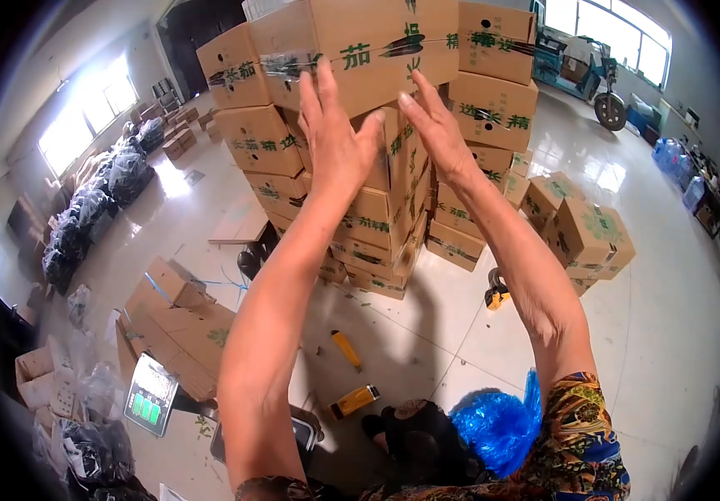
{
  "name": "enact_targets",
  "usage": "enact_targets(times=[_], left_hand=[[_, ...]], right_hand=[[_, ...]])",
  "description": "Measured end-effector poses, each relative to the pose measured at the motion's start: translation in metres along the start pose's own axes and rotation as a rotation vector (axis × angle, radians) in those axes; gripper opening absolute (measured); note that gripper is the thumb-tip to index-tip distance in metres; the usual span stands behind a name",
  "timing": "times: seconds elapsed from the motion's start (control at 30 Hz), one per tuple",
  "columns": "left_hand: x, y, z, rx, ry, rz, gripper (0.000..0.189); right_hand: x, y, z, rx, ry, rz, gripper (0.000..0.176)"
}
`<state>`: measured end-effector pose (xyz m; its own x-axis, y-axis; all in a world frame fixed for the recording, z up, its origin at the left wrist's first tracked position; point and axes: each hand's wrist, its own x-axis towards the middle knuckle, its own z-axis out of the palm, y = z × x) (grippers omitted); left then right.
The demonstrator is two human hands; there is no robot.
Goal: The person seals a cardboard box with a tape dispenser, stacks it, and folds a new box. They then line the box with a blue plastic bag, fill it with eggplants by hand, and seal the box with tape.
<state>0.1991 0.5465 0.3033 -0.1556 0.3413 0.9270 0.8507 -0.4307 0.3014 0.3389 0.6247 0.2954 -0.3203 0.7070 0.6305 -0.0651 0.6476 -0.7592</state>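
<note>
A large brown cardboard carton [376, 50] with green Chinese lettering sits turned at an angle on top of a tall stack of similar cartons [368, 209]. My left hand [330, 134] reaches up in front of it, palm forward, fingers stretched and thumb spread, its fingertips overlapping the carton's lower left part. To the right, my right hand [439, 134] is raised the same way with fingers extended, fingertips at the carton's lower edge. Neither hand is closed around anything. More stacked cartons [493, 108] stand directly to the right of the top one.
A yellow box cutter [354, 402] and another yellow tool [346, 350] lie on the tiled floor. A scale display [151, 394] and flattened cardboard [180, 330] are at left, a blue plastic bag [497, 430] near my legs, and open cartons [585, 230] at right.
</note>
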Motion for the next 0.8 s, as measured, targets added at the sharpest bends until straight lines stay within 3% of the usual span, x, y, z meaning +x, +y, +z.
enact_targets(times=[0.13, 0.17, 0.27, 0.3, 0.33, 0.4, 0.53, 0.67, 0.77, 0.8], left_hand=[[-0.005, 0.002, 0.002, -0.102, -0.013, -0.118, 0.081], [-0.012, -0.001, 0.002, 0.131, -0.042, 0.041, 0.077], [-0.008, -0.011, 0.008, 0.000, -0.206, 0.090, 0.075], [-0.003, -0.026, 0.015, 0.120, -0.237, 0.196, 0.075], [0.001, -0.027, 0.021, 0.179, -0.297, 0.162, 0.075], [0.002, -0.024, 0.036, 0.298, -0.410, 0.087, 0.076], [-0.005, -0.021, 0.043, 0.362, -0.360, 0.081, 0.079], [-0.021, -0.042, 0.027, -0.059, -0.287, 0.031, 0.070], [-0.124, -0.063, -0.008, 0.154, -0.030, 0.144, 0.059], [-0.164, -0.064, -0.027, 0.015, -0.144, -0.112, 0.054]], right_hand=[[0.012, 0.017, 0.010, -0.169, -0.018, -0.058, 0.079], [0.018, 0.023, 0.012, -0.209, 0.012, -0.077, 0.078], [0.055, 0.045, 0.002, -0.120, 0.025, 0.007, 0.073], [0.059, 0.054, 0.001, -0.120, -0.007, 0.079, 0.071], [0.058, 0.053, 0.000, -0.122, -0.040, 0.153, 0.070], [0.052, 0.074, 0.004, -0.151, -0.025, 0.079, 0.068], [0.047, 0.093, 0.010, -0.030, -0.035, 0.114, 0.066], [-0.002, 0.093, 0.025, -0.263, 0.162, -0.099, 0.055], [-0.061, 0.097, 0.045, -0.199, 0.150, -0.067, 0.041], [-0.084, 0.109, 0.057, -0.147, 0.121, -0.075, 0.036]])
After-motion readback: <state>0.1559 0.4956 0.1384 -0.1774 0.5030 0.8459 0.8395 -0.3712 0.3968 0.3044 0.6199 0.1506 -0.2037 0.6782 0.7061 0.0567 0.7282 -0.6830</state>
